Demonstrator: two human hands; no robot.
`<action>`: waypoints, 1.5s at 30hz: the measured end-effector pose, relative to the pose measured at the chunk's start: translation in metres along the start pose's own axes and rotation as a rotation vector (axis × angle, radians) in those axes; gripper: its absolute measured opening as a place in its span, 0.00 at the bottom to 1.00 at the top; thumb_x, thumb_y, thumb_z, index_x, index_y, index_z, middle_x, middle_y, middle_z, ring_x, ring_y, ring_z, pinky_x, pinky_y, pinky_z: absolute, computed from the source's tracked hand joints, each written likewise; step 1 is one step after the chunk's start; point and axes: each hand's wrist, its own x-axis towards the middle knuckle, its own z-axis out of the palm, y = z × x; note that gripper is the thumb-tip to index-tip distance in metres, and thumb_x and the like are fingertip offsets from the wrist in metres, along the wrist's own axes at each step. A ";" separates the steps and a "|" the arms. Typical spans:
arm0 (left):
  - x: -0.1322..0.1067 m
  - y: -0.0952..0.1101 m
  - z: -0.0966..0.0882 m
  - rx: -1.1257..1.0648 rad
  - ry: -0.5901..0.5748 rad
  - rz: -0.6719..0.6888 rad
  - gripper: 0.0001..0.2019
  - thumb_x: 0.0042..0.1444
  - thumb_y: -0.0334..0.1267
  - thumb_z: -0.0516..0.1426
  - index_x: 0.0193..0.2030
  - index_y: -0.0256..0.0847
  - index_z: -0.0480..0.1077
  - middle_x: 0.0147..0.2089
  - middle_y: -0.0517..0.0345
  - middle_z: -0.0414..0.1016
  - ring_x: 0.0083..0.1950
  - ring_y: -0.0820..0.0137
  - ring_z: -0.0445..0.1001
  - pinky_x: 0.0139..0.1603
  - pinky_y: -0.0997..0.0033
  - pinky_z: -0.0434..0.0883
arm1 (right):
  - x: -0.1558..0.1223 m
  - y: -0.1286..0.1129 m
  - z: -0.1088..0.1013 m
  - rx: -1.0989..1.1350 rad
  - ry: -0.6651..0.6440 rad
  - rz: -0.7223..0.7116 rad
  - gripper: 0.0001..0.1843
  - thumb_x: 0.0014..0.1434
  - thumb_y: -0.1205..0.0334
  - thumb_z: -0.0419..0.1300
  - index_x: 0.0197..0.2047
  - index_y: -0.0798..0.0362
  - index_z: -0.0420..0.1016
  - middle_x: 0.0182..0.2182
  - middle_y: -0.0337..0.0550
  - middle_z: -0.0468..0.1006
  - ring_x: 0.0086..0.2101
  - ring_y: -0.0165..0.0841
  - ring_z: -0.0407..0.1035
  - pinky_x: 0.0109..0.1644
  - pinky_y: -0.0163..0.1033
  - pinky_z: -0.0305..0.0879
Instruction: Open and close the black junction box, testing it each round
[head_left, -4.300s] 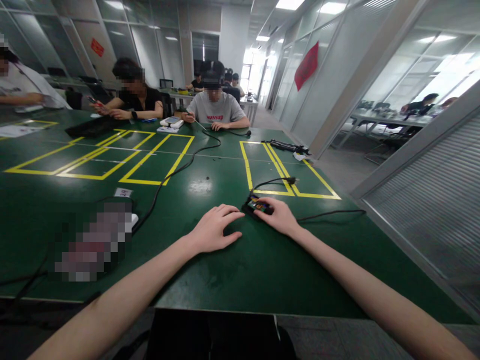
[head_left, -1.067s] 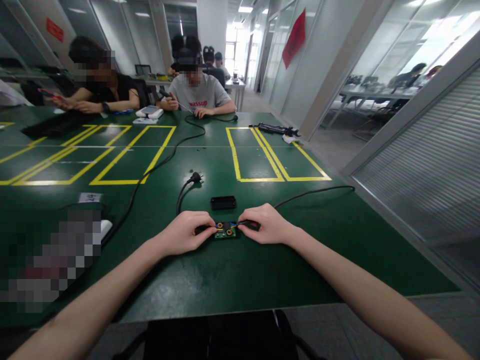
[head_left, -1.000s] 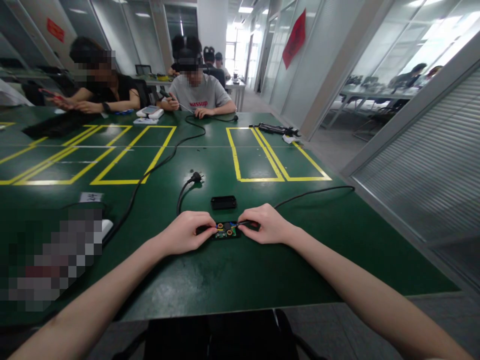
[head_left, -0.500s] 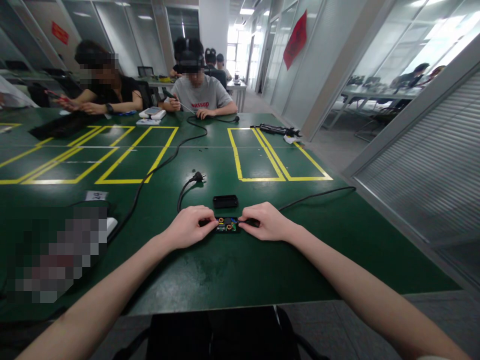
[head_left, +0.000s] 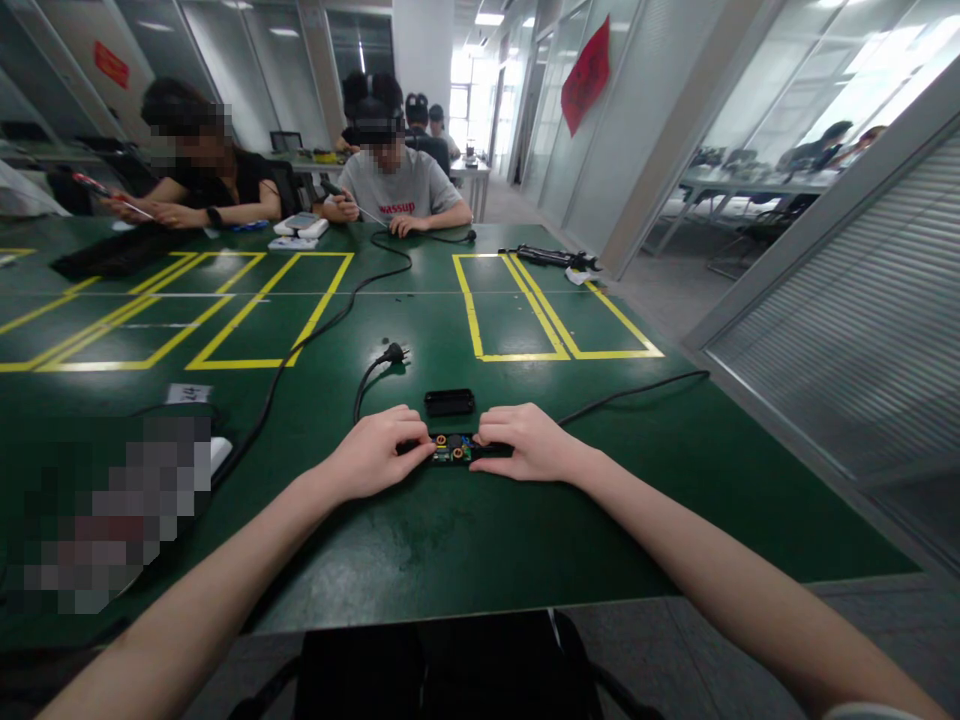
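Note:
An opened black power adapter (head_left: pixel 453 460) lies on the green table in front of me, its circuit board (head_left: pixel 448 441) facing up with copper coils on it. My left hand (head_left: pixel 377 452) pinches the adapter's left end, where the cable enters. Thumb and fingers of my right hand (head_left: pixel 534 445) grip around the right end, by the other cable (head_left: pixel 637 395). Just behind the adapter rests its empty black cover (head_left: pixel 450 402), apart from both hands. The palms hide parts of the cables.
A black plug (head_left: pixel 394 353) on a short cable lies beyond my left hand. At the left sits a blurred-out object (head_left: pixel 127 510) near a paper label (head_left: pixel 189 393). Yellow tape (head_left: pixel 525 357) marks the table (head_left: pixel 405 550). Two people work across it, one holding a screwdriver (head_left: pixel 367 213).
My right thumb and fingers have shifted slightly left and spread a little more around the adapter's right end. The left hand keeps its pinch. Across the table, one person's hands have moved slightly.

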 end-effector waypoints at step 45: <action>0.008 -0.027 0.013 0.016 0.169 -0.112 0.31 0.53 0.57 0.68 0.59 0.43 0.73 0.61 0.45 0.75 0.62 0.51 0.71 0.63 0.49 0.68 | 0.009 0.025 0.019 -0.087 0.218 0.222 0.18 0.68 0.61 0.58 0.58 0.50 0.79 0.50 0.52 0.80 0.47 0.43 0.73 0.53 0.52 0.73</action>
